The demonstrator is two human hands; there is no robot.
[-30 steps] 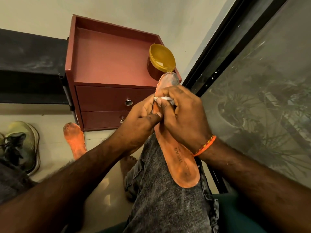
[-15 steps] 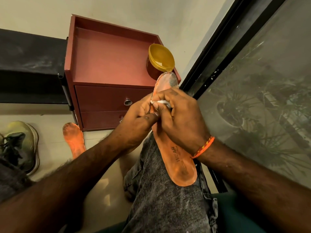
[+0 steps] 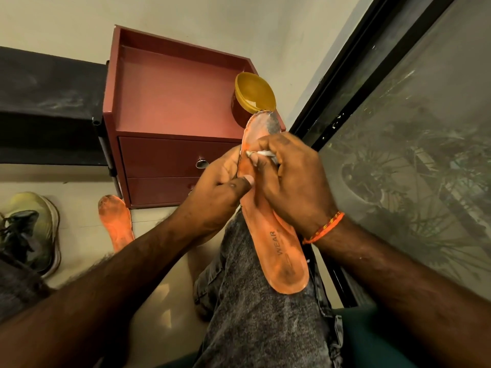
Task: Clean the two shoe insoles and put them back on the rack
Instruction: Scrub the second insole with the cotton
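Resting on the person's grey-denim knee (image 3: pixel 255 314), the long orange foam insole (image 3: pixel 276 251) is being gripped by the left hand (image 3: pixel 220 192) while the right hand (image 3: pixel 289 181) is pinching a small white cloth wad (image 3: pixel 261 154) against it.

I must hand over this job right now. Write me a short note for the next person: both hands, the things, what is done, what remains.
Left hand grips the edge of the orange insole lying on the knee.
Right hand pinches a small white wipe against its upper part.
Second insole, dirty at the toe, lies on the floor by the red drawer cabinet.
Open yellow jar stands on the cabinet.
Done: none finished.
Left: finish this insole, clean the other, return both to the rack.
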